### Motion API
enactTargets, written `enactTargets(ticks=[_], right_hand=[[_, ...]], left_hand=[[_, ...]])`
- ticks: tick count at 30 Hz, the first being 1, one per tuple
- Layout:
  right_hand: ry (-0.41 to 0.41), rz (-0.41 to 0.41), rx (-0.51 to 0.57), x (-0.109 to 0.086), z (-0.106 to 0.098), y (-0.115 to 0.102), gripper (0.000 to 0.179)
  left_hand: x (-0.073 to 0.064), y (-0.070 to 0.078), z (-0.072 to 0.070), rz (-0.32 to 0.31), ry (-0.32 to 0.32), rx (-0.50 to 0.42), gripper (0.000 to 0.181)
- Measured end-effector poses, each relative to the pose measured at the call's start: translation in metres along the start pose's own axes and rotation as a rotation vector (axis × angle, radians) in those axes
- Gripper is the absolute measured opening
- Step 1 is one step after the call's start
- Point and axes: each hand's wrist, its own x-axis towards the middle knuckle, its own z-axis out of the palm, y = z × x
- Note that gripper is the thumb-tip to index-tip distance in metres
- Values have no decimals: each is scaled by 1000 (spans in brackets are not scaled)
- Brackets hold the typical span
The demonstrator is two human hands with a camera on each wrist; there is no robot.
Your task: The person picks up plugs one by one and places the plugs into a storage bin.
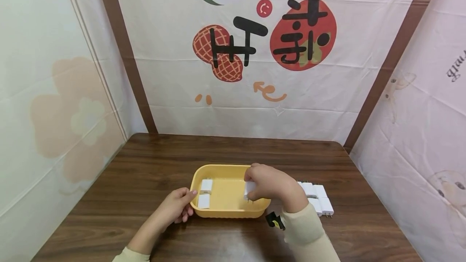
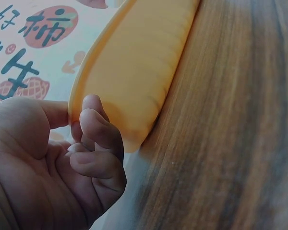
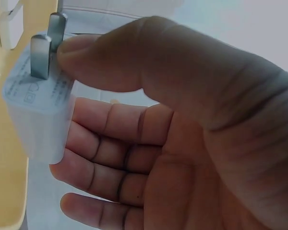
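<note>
A yellow plastic tray (image 1: 227, 195) sits on the table. My left hand (image 1: 176, 205) pinches its left rim between thumb and fingers, as the left wrist view also shows. Over the tray's right part, my right hand (image 1: 271, 183) holds a white charger plug (image 3: 41, 115) between thumb and fingers. Its two flat metal prongs show in the right wrist view. Inside the tray, at the left end, lie two white charger plugs, one farther back (image 1: 206, 184) and one nearer (image 1: 204, 201).
Several white charger plugs (image 1: 320, 197) lie grouped on the table right of the tray, partly hidden by my right forearm. A small black and yellow object (image 1: 274, 220) is near my right sleeve. The brown wooden table (image 1: 233, 144) meets a printed cloth backdrop (image 1: 167, 92).
</note>
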Motion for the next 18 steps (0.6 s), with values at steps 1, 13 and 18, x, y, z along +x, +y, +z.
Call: enactTargets(ticks=[1, 13, 18], right_hand=[[1, -9, -6, 1, 0, -1, 23], [1, -45, -78, 17, 7, -13, 22], [-1, -61, -92, 25, 11, -16, 23]], left_hand=[[0, 0, 0, 3, -2, -2, 40], [1, 0, 0, 3, 2, 2, 38], [0, 0, 1, 11, 5, 8, 39]])
